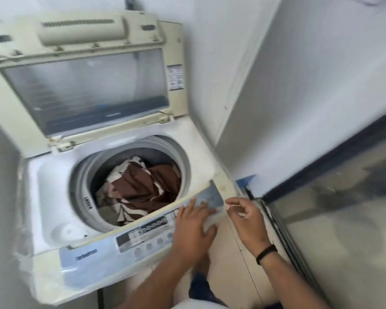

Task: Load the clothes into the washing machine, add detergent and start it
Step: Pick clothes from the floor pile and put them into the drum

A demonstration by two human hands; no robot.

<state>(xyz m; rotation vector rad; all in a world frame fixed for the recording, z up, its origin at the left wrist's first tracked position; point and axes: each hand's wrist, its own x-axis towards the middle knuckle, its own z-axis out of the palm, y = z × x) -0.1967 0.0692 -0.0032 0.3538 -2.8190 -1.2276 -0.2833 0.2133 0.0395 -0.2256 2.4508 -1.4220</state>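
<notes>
Pressing the control panel (156, 233), left hand (193, 228) flat; clothes (140, 188) inside

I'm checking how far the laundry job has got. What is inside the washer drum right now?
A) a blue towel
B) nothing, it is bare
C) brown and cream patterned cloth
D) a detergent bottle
C: with the lid raised, brown and cream patterned cloth lies in the drum, while the left hand rests on the control panel.

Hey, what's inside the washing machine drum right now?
Inside the drum lies a crumpled brown and cream patterned cloth. Whatever sits beneath it, and the drum's bottom, is covered. No detergent is visible.
</notes>
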